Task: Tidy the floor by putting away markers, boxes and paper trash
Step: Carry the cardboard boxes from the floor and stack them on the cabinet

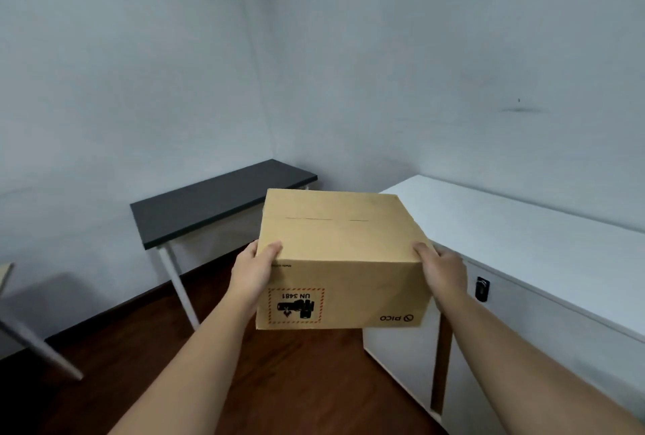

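both hands (pixel 345 275) grip a smooth cardboard box (pixel 340 242).

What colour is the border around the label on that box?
Red-orange and dashed, around the label on the cardboard box; seen in the head view.

Both bare forearms reach forward from the bottom edge of the view, angled inward toward each other. The left hand (pixel 256 272) is pressed flat against one side of a cardboard box (pixel 343 260), thumb hooked over its top edge. The right hand (pixel 441 272) mirrors it on the opposite side, thumb on top, fingers hidden behind. Both wrists are straight.
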A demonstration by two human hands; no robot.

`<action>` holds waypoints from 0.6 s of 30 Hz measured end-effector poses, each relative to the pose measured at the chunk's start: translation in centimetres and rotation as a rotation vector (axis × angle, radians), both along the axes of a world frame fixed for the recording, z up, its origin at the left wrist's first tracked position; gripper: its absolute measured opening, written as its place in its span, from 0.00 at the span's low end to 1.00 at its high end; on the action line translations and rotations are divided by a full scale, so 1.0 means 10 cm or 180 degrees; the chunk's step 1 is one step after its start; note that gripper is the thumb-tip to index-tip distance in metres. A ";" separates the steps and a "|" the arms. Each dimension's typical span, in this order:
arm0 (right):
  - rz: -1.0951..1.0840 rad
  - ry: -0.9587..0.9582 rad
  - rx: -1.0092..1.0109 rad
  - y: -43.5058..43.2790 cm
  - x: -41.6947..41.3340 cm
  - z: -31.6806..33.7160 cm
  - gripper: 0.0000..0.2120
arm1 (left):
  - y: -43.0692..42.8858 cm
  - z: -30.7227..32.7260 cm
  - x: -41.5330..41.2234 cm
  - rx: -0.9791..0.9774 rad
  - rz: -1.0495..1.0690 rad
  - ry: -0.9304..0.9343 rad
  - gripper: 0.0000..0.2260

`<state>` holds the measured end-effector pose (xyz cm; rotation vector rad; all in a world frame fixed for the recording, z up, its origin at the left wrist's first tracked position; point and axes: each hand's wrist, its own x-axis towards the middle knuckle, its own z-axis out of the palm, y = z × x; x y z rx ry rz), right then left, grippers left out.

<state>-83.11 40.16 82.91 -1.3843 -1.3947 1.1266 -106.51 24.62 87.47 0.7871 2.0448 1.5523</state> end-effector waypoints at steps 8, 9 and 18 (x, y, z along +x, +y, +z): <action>-0.0713 0.0051 0.0120 1.13 -0.49 0.10 0.16 | 1.51 -0.09 -0.66 0.0234 -0.0488 -0.0381 0.18; -0.0839 0.0031 0.0146 1.27 -0.54 0.08 0.16 | 1.74 -0.11 -0.74 0.0237 -0.0609 -0.0425 0.17; -0.1712 -0.0053 -0.0069 2.35 -0.60 -0.08 0.16 | 3.68 -0.28 -1.02 -0.0041 -0.1572 -0.0785 0.16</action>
